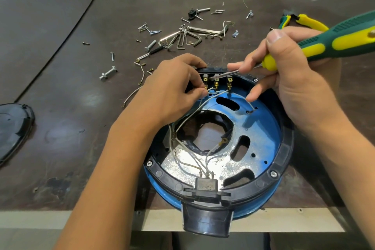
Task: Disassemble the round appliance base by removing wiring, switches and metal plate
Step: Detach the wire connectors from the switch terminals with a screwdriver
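Note:
The round appliance base point(282, 160), blue with a black rim, lies open side up at the table's front edge. Inside sits a speckled metal plate point(239, 166) with a central hole. White wires point(190, 160) run from a near connector block point(206, 184) to the switch terminals point(216, 83) at the far rim. My left hand point(172, 91) pinches a wire at the left terminal. My right hand point(288, 75) grips a green and yellow screwdriver point(332, 42), whose tip touches the middle terminal.
Loose screws, bolts and hex keys point(182, 36) lie scattered behind the base. Cut wire pieces point(134, 91) lie to its left. Green and yellow pliers point(300, 20) rest at the far right. A black cover point(14, 126) sits at the left edge.

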{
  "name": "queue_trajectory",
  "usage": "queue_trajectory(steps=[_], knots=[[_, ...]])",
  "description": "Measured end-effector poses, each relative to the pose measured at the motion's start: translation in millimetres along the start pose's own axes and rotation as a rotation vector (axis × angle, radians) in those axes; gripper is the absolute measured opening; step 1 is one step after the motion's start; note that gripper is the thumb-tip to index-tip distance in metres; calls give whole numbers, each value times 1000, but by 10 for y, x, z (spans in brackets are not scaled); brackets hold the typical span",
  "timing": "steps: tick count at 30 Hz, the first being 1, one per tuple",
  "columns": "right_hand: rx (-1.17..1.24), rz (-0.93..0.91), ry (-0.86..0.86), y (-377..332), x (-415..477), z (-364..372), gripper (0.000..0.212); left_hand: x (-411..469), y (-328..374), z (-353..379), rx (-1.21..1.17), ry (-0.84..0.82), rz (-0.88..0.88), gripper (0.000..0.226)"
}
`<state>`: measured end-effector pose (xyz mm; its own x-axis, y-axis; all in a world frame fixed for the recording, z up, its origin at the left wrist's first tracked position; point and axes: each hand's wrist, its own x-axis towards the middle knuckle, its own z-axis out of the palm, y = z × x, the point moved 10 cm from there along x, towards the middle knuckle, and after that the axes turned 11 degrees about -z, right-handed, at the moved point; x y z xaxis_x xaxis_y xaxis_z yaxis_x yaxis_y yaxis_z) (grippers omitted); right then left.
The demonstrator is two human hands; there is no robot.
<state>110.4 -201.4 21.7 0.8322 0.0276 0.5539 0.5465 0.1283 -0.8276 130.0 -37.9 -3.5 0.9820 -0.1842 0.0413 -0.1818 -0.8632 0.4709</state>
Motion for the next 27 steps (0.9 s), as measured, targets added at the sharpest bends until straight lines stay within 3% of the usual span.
queue_trajectory(steps=[27], knots=[[57,31,-13,86,37,9,38,-9,-8,-2,-8,-17,-26,6]])
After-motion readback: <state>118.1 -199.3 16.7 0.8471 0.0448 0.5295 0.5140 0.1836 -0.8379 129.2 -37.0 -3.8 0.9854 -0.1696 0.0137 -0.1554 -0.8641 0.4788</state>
